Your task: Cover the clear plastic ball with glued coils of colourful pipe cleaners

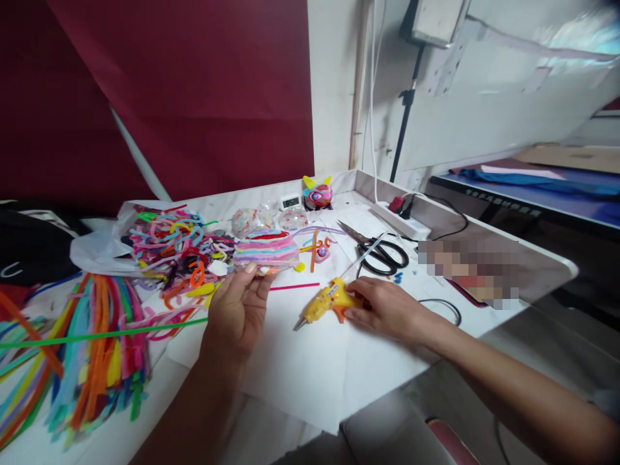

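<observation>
My left hand [238, 307] pinches the near edge of a flat striped pipe-cleaner panel [267, 249], with rows of pink, lilac, blue and yellow. In my right hand [385, 309] is a yellow hot glue gun [325, 301]. My fingers wrap round its handle by the orange trigger, and its metal nozzle points down and left above white paper [300, 368]. A clear glue stick [367, 254] sticks out of its back end. Between the hands lies a magenta pipe cleaner [295, 286]. Beyond the glue gun rest black-handled scissors [382, 256].
Colourful pipe cleaners [99, 349] lie in a bundle at left, with a tangled heap [169, 236] behind. A small digital clock [290, 203] and a horned pipe-cleaner figure [318, 194] stand at the back. A power strip [404, 221] sits by the raised right edge.
</observation>
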A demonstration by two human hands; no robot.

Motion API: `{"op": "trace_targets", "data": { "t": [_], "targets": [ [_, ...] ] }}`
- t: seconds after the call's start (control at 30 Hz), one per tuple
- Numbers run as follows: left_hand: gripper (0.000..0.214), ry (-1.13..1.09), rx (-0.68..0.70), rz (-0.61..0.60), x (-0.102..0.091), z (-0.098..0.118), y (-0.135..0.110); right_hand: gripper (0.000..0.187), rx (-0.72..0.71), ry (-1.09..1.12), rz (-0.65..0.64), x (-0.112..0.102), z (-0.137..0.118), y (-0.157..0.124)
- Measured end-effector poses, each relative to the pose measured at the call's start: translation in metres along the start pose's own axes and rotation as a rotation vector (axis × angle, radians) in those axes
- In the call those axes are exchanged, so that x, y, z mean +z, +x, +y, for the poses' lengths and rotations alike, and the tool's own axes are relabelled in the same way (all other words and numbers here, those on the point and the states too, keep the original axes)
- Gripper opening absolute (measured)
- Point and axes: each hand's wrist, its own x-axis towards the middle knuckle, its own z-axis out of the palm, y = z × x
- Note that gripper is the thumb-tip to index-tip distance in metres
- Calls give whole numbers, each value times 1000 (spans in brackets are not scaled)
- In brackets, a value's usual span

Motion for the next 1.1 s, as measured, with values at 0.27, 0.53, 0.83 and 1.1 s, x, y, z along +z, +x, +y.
{"op": "trace_targets", "data": {
  "t": [0.27, 0.53, 0.83, 1.1],
  "targets": [
    [18, -13, 11, -117, -5, -2, 0, 8, -48, -51, -121, -6, 2, 9],
    [10, -37, 2, -170, -11, -2, 3, 13, -96, -32, -141, -5, 2, 6],
    [10, -14, 45, -216, -15, -1, 7, 21, -134, 98, -43, -14, -4, -7],
    [10, -1, 64, -209, -17, -1, 11, 31, -142, 273, 289, -34, -6, -31]
  ]
}}
